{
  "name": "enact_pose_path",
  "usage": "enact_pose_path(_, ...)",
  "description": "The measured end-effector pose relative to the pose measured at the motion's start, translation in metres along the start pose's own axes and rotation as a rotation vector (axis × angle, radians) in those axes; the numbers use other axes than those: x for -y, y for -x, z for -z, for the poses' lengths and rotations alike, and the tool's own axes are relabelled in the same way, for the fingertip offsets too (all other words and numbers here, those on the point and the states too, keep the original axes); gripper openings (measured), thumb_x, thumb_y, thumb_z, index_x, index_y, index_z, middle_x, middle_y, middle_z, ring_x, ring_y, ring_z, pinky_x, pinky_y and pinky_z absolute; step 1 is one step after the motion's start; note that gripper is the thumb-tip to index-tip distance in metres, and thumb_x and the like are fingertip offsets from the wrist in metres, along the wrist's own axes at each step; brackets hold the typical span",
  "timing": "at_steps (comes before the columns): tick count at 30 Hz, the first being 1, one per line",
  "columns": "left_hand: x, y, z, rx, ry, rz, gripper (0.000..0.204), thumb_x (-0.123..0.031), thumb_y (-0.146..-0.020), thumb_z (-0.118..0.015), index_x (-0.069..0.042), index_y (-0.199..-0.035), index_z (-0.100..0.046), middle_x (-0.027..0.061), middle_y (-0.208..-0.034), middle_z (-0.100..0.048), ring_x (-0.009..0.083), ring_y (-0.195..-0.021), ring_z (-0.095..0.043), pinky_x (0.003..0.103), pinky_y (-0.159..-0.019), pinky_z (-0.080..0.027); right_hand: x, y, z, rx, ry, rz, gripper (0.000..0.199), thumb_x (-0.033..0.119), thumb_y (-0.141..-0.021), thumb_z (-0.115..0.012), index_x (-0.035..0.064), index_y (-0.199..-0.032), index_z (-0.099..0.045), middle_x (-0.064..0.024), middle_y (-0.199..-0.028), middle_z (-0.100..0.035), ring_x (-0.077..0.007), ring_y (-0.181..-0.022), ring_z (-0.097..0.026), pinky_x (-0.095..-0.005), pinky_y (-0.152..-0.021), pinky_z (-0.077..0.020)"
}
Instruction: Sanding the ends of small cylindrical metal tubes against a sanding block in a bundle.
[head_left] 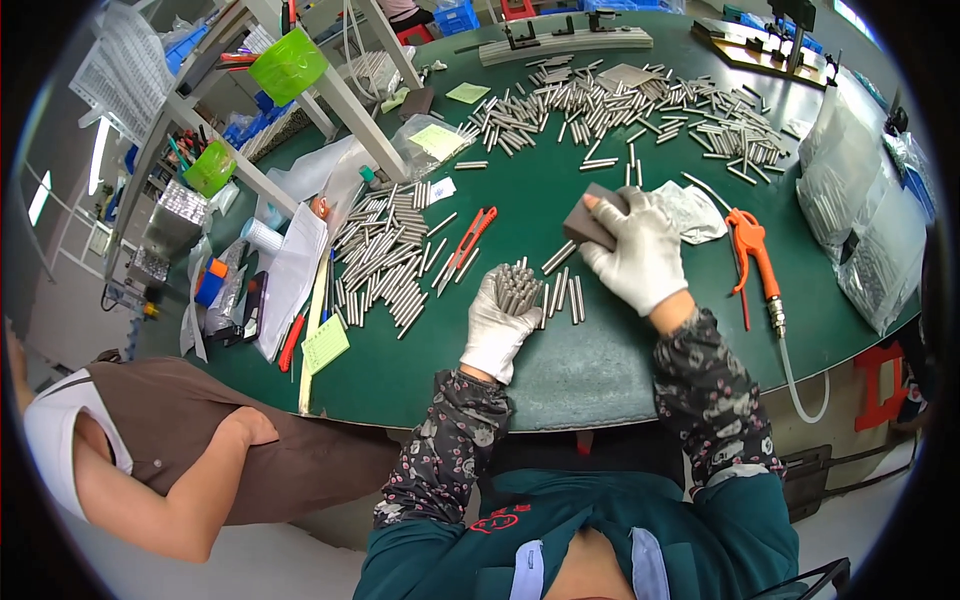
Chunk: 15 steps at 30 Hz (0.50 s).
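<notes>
My left hand (497,328), in a white glove, grips a bundle of short metal rods (517,287) held upright, ends facing up. In my gloved right hand (640,250) is a dark sanding block (590,225), just right of and above the bundle. A few loose rods (563,290) lie on the green table (600,370) between both hands.
Piles of metal rods lie at left (380,260) and at the far side (620,105). Red-handled cutters (468,243), an orange air blow gun (755,255) with hose, bagged rods (870,220) at right, and a white rack (300,90). Another person's arm (190,470) rests at lower left.
</notes>
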<state>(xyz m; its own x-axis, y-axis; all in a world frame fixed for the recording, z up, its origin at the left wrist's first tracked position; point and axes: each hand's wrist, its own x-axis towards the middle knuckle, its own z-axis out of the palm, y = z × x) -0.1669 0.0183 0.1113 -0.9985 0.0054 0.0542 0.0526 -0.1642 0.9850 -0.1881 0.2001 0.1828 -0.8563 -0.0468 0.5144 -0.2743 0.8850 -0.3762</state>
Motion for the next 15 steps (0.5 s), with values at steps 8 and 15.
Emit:
enact_pose_path(8, 0.002, 0.001, 0.000, 0.036, 0.152, 0.022, 0.058, 0.016, -0.063, -0.060, -0.004, -0.115, -0.043, 0.0028, -0.101, -0.054, 0.0130, -0.094, -0.056, 0.025, -0.080, -0.047, -0.025, 0.001, -0.011, 0.007, 0.107, -0.105, 0.039, 0.021, -0.064, -0.063, 0.0149, -0.102, -0.062, -0.0130, -0.095, -0.054, -0.0303, -0.094, -0.051, -0.0401, -0.079, -0.0405)
enact_pose_path(15, 0.002, 0.001, 0.003, 0.086, 0.127, 0.023, 0.061, 0.018, -0.064, -0.060, -0.005, -0.116, -0.041, 0.0024, -0.101, -0.054, 0.0127, -0.091, -0.056, 0.026, -0.078, -0.049, -0.026, 0.006, -0.011, -0.125, 0.245, 0.004, 0.047, 0.030, -0.061, -0.068, 0.0111, -0.103, -0.061, -0.0143, -0.115, -0.050, -0.0320, -0.102, -0.048, -0.0458, -0.085, -0.0368)
